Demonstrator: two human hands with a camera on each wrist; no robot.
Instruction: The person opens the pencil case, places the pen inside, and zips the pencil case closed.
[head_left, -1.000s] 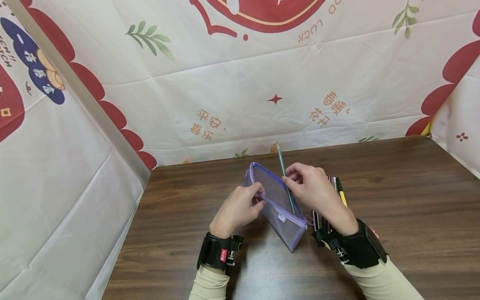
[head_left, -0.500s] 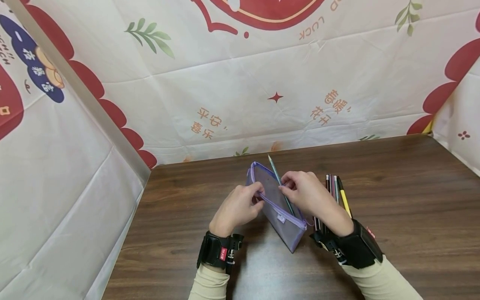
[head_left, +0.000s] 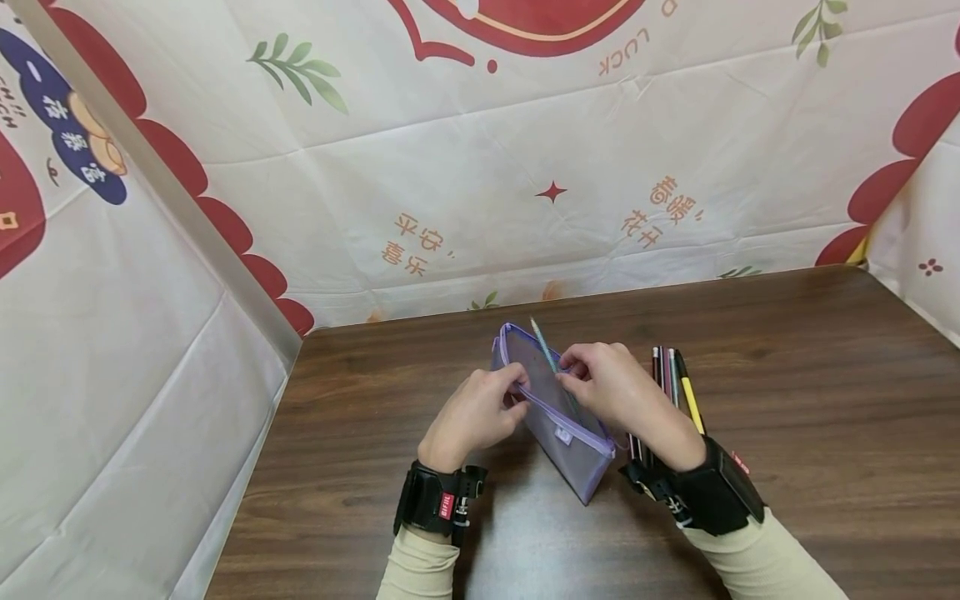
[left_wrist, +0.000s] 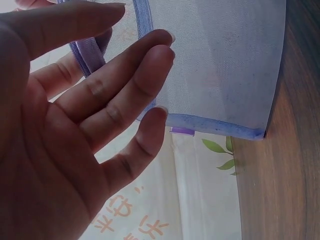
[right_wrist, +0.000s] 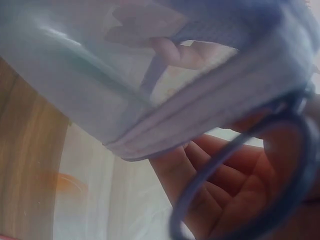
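A purple mesh pencil pouch (head_left: 573, 454) stands on the table with its zipped mouth spread apart. My left hand (head_left: 476, 417) pinches the near edge of that mouth between thumb and index finger; in the left wrist view its other fingers extend beside the mesh (left_wrist: 220, 65). My right hand (head_left: 618, 387) holds a teal pencil (head_left: 542, 342) at the pouch's far rim, thumb and fingertips together. The pencil leans to the left, its point sticking up past the rim and its lower part inside the pouch. In the right wrist view the pencil (right_wrist: 95, 70) shows faintly through the mesh.
Several pens and pencils (head_left: 667, 375), including a black-and-yellow pen (head_left: 690, 396), lie right of the pouch, partly hidden under my right forearm. A purple wrist loop (right_wrist: 240, 175) hangs from the pouch's end. A printed white cloth (head_left: 480, 233) rises behind the brown wooden table (head_left: 352, 433).
My right hand has moved slightly down and left. The pencil has sunk deeper into the pouch and tilts further left. My left hand keeps its place on the pouch edge.
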